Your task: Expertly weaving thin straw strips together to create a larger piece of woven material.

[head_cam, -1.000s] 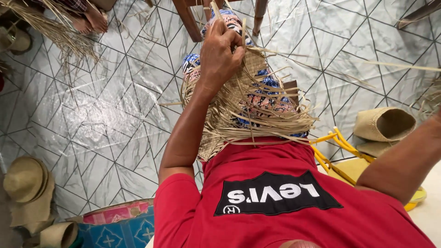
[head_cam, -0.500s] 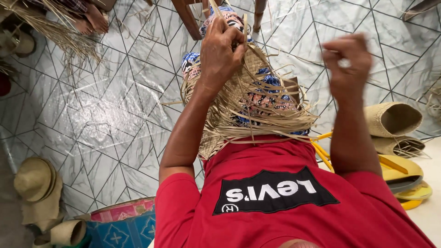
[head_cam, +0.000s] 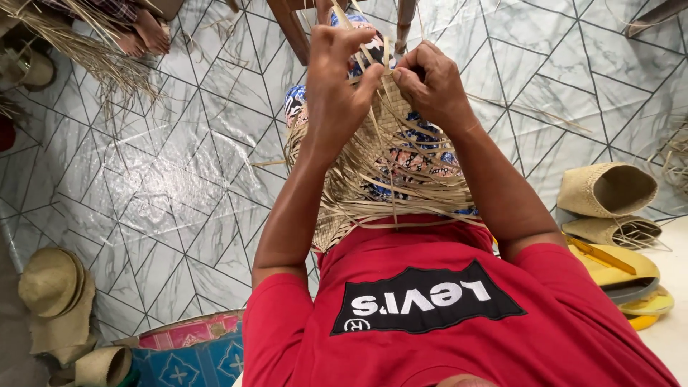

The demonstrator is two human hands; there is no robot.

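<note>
While the left hand (head_cam: 337,79) keeps its closed grip on the upper edge of the half-woven straw piece (head_cam: 390,172), the right hand (head_cam: 433,82) has now come in to join it: half a second ago it was raised in the air off to the right, fingers curled on what looked like a thin strand, and a second ago only its forearm showed at the right edge of the view. Now its fingers are pinched shut on straw strips at the top of the weave, just beside the left thumb, so both hands meet on the same spot; that reads, as a judgement, as a fresh strip being worked into the plait rather than merely carried. The straw piece lies over the person's lap, on patterned blue cloth (head_cam: 297,107), just above the red shirt (head_cam: 444,315), with loose ends fanning out to both sides. The weave itself has hardly shifted between the pictures. On the tiled floor (head_cam: 165,179), woven hats (head_cam: 54,287) sit at the lower left, a finished straw bag (head_cam: 605,190) lies on its side at the right, and yellow plates (head_cam: 623,272) stack near the right edge. Dry straw (head_cam: 93,50) is heaped at the upper left, beside another person's bare foot (head_cam: 147,32).
</note>
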